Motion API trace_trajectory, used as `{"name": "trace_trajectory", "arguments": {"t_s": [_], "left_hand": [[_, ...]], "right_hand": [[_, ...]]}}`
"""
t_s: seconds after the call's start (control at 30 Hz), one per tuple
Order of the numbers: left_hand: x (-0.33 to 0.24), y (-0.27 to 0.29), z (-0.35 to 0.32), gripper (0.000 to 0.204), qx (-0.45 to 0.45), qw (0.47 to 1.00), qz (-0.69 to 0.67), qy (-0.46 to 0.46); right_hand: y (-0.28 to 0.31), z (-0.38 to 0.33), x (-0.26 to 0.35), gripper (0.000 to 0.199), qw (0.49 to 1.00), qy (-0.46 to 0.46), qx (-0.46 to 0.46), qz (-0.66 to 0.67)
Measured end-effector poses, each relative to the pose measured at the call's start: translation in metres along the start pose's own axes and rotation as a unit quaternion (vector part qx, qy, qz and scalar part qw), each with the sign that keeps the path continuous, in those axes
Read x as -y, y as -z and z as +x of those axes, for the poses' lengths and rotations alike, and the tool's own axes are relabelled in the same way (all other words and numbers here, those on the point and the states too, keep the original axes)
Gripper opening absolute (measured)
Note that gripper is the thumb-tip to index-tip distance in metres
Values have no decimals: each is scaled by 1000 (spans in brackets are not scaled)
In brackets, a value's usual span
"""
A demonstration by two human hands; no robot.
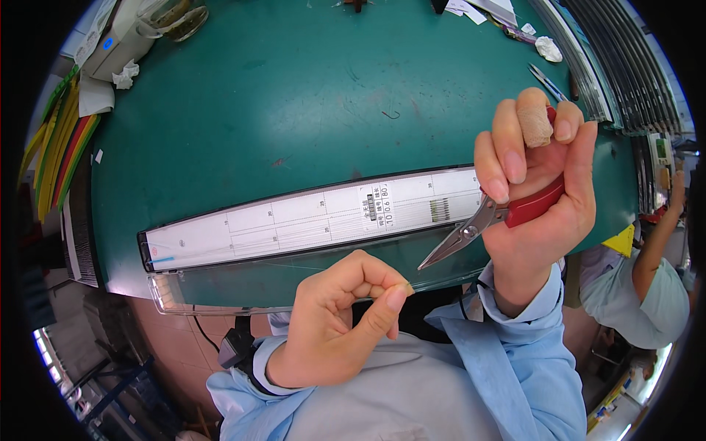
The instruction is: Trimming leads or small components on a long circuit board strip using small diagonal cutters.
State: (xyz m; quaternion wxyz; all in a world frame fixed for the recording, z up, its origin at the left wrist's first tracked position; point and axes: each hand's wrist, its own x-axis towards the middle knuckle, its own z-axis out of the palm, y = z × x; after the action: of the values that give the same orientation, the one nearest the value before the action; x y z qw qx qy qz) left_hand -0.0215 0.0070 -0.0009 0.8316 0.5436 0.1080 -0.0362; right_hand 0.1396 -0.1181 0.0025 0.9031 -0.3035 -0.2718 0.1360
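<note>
Between thumb and forefinger, my left hand (342,320) pinches something too small to name; only a tiny yellowish tip shows past the fingertips. My right hand (540,184) is wrapped round a pair of red-handled snips (526,206), their pointed metal blades slanting down toward the left hand. A tan bandage (535,126) covers one right finger. Beyond my hands lies a long narrow case (294,224) with a white marked insert. Fine pale lines run along it, with a row of small dark hooks (440,209) near its right end and a blue strip at its left.
A clear lid (220,294) lies along the case's near side at the table edge. On the green mat (243,125) are a loose hook (391,115), tweezers (548,82) and crumpled tissue (548,49). Stacked dark cases stand far right; another person (640,294) is beyond.
</note>
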Motion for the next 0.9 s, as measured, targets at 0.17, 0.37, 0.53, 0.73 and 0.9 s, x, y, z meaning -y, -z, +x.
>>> {"name": "trace_trajectory", "arguments": {"t_s": [0.17,0.37,0.53,0.73,0.9], "left_hand": [[0,-1,1,6,-8,1000,12,8],[3,-1,-1,9,-11,1000,20,-19],[1,-10,0,7,-40,997,50,-32],[2,-6,-1,8,-33,997,53,-43],[5,-3,-1,8,-24,997,56,-52]], "right_hand": [[0,0,0,27,1000,-2,6,-2],[-2,-1,0,26,1000,-4,-23,-4],[-3,0,2,26,999,-4,-47,-17],[-3,-1,0,27,999,-8,-50,-16],[-3,0,-2,27,999,-7,-50,-17]]}}
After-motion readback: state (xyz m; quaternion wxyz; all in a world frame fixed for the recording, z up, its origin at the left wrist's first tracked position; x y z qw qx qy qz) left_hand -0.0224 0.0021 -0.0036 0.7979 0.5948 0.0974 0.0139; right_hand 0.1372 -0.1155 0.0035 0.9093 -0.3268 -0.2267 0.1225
